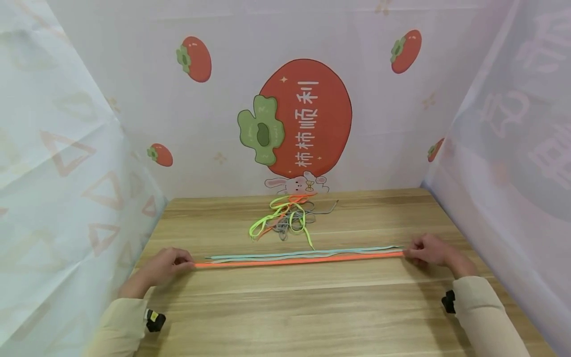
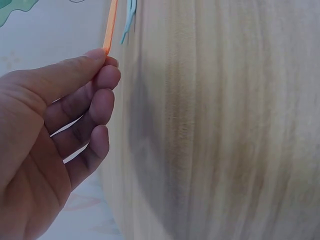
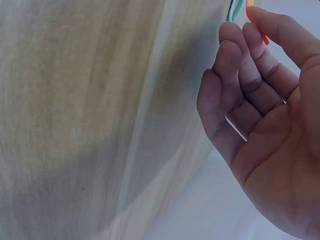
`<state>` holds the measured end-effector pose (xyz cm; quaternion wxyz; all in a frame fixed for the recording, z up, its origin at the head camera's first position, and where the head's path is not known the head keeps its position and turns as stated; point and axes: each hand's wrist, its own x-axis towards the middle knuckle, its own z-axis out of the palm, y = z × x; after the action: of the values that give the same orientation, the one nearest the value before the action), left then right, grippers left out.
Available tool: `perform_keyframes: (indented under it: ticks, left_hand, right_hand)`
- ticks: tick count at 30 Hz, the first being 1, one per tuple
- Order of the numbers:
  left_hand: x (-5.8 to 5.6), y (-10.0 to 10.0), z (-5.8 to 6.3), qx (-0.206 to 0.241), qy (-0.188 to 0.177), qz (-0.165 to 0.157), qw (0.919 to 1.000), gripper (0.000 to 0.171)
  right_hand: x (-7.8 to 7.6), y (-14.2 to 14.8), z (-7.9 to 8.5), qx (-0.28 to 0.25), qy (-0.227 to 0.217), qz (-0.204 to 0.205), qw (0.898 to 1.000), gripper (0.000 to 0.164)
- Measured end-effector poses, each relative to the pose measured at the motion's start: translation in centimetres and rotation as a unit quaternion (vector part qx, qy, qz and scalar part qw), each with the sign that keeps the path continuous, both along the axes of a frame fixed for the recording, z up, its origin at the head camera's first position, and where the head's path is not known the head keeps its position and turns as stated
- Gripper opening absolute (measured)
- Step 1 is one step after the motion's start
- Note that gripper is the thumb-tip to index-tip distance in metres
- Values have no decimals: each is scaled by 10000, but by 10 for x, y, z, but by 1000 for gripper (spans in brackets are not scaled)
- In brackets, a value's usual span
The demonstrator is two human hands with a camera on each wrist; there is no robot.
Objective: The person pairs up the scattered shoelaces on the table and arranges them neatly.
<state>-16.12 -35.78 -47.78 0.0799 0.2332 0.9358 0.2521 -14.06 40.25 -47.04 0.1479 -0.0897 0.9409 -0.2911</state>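
Note:
An orange shoelace (image 1: 294,260) is stretched straight across the table between both hands. My left hand (image 1: 168,265) pinches its left end between thumb and forefinger; the left wrist view shows the orange lace (image 2: 110,30) leaving the fingertips. At the other end my right hand (image 1: 430,250) pinches the lace, and a short orange tip (image 3: 265,39) pokes out past the fingers in the right wrist view. Just behind it, light blue shoelaces (image 1: 267,257) lie nearly parallel on the table, partly overlapped by the orange one in the head view.
A loose tangle of laces lies at the back: a yellow-green lace (image 1: 263,223), a grey lace (image 1: 327,210) and more orange lace (image 1: 303,198). The wooden table (image 1: 285,317) is bounded by a printed back cloth (image 1: 214,114) and white side cloths (image 1: 504,124).

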Motion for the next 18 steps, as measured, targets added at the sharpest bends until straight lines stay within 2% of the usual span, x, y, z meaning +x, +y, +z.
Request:
perform_keyframes:
  ticks: [9, 18]
  left_hand:
    - [1, 4, -11, 47, 62, 144, 9999, 13]
    - [1, 8, -16, -91, 139, 250, 9996, 13]
  right_hand:
    - [1, 3, -5, -111, -133, -97, 9998, 33]
    - [0, 5, -8, -117, -180, -156, 9996, 33]
